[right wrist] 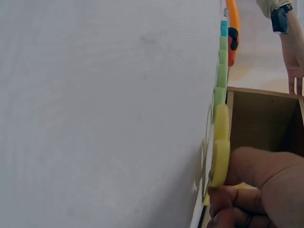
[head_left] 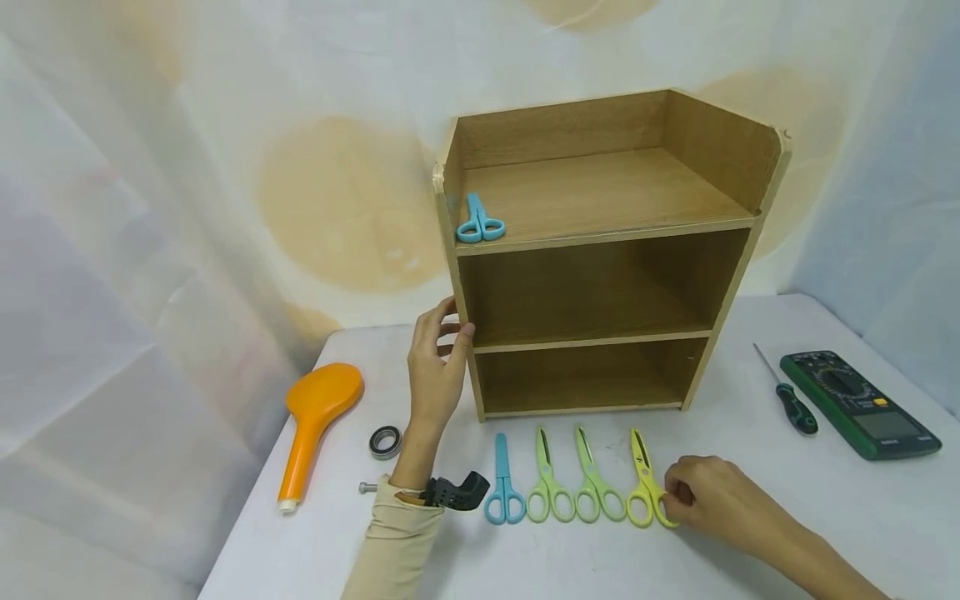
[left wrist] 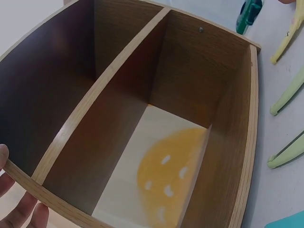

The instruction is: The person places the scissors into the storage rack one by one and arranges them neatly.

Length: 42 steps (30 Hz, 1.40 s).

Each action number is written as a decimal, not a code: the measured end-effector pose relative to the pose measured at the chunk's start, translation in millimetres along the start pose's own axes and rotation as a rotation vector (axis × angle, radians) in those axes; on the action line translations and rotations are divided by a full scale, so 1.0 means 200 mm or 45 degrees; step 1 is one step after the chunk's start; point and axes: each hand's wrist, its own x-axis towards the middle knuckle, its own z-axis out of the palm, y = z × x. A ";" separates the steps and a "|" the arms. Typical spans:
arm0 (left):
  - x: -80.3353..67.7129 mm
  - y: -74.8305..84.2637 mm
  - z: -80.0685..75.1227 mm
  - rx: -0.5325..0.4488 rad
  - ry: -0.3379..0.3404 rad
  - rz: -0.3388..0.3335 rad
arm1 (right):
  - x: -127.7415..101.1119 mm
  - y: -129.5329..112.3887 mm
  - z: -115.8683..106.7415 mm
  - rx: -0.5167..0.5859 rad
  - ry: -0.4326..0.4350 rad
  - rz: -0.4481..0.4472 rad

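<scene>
Down on the white table, the right hand has its fingertips curled onto the handle loops of a small yellow plastic scissors, the rightmost of four lying in a row in front of a three-tier wooden shelf unit. Beside it lie two pale green scissors and one blue scissors, all blades pointing toward the shelf. The right wrist view shows fingers pinching the yellow loop against the table. The left hand grips the shelf unit's front left edge, fingers wrapped round the side panel. Another blue scissors sits on the top tier.

The yellow scissors looks light and stiff, with smooth plastic that could slip; the loops seem the safest hold, away from the blades. To the sides lie an orange paddle-shaped tool, a metal bearing ring, a green-handled screwdriver and a green multimeter.
</scene>
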 end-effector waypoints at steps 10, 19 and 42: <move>0.00 0.00 0.00 -0.006 0.002 0.022 | -0.04 -0.04 -0.08 0.064 0.009 0.001; 0.00 -0.01 -0.01 0.014 0.010 0.021 | -0.04 -0.13 -0.21 0.086 0.024 -0.087; 0.00 0.00 0.00 -0.046 0.005 0.027 | -0.01 -0.32 -0.52 0.115 0.160 -0.395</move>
